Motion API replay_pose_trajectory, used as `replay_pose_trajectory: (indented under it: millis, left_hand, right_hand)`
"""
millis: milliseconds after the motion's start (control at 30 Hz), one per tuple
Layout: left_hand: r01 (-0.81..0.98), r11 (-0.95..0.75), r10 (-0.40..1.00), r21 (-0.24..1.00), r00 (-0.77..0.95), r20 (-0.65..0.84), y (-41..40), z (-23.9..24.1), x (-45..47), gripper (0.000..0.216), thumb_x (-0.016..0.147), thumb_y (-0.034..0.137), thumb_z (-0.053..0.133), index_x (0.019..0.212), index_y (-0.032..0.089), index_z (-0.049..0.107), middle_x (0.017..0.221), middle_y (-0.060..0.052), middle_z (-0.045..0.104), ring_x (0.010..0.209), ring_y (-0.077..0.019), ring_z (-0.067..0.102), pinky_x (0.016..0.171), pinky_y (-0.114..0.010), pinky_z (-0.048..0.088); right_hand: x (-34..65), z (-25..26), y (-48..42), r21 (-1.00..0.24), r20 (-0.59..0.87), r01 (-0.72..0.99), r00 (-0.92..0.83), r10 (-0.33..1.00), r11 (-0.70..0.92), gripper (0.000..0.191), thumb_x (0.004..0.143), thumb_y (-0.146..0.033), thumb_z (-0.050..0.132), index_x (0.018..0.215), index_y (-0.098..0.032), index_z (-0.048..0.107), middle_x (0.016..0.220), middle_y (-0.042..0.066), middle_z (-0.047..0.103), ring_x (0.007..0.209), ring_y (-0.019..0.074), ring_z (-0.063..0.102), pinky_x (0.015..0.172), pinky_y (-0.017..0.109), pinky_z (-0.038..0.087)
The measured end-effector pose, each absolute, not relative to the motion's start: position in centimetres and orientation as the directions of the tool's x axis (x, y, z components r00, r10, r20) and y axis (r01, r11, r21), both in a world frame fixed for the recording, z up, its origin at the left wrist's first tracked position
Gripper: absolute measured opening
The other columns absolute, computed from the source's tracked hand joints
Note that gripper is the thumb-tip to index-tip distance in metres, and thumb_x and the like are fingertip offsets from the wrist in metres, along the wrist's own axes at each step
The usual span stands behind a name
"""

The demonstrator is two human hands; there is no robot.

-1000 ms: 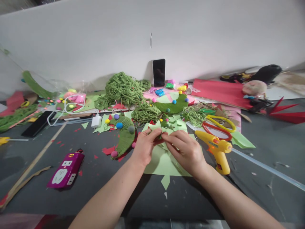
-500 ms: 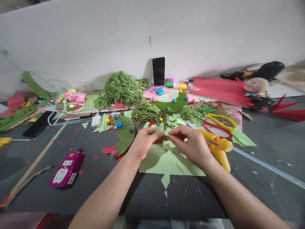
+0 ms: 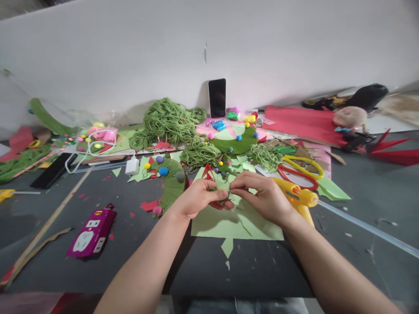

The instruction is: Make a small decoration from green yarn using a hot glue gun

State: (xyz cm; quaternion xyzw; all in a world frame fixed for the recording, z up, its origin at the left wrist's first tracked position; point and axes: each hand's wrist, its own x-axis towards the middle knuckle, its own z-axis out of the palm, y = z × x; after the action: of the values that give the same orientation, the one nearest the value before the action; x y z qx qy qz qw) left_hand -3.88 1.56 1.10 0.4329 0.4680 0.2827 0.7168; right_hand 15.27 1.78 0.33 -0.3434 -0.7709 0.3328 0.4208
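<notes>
- Left hand: grip holding a small green paper piece, thumb on top, fingers beneath.
- Right hand: grip narrow, fingertips at the paper piece's right edge; whether closed on it, cannot tell.
- Paper piece: between both hands, above the green sheet on the desk.

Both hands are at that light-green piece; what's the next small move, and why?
Perhaps have the right hand gently smooth the edge of the light-green piece: the left hand pinches it from one side, which should steady it, and the right is at its opposite edge.
</notes>
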Motion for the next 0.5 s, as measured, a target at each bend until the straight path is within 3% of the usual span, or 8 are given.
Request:
replay_pose_trajectory:
  millis: [367, 500]
  left_hand:
    - [-0.066, 0.522, 0.796, 0.85, 0.396, -0.458, 1.72, 0.43, -3.6, 0.034, 0.062, 0.042, 0.08, 0.067, 0.012, 0.064, 0.07, -0.009, 0.074, 0.066, -0.016, 0.069, 0.058, -0.023, 0.05]
    - [-0.098, 0.511, 0.818, 0.854, 0.362, -0.448, 1.77, 0.52, -3.47, 0.032, 0.063, 0.041, 0.079, 0.072, 0.012, 0.069, 0.066, -0.007, 0.072, 0.06, -0.0133, 0.066, 0.059, -0.023, 0.05]
  right_hand:
    - [14.96, 0.19, 1.82, -0.789, 0.37, 0.351, -0.383, 0.846, 0.504, 0.01, 0.087, -0.016, 0.055, 0.08, -0.019, 0.062, 0.075, 0.002, 0.06, 0.068, 0.0138, 0.055, 0.062, 0.027, 0.043]
    - [15.04, 0.41, 1.71, -0.848, 0.285, 0.335, -0.367, 0.886, 0.411, 0.01, 0.086, -0.017, 0.053, 0.083, -0.018, 0.063, 0.077, 0.002, 0.062, 0.07, 0.0143, 0.057, 0.061, 0.027, 0.044]
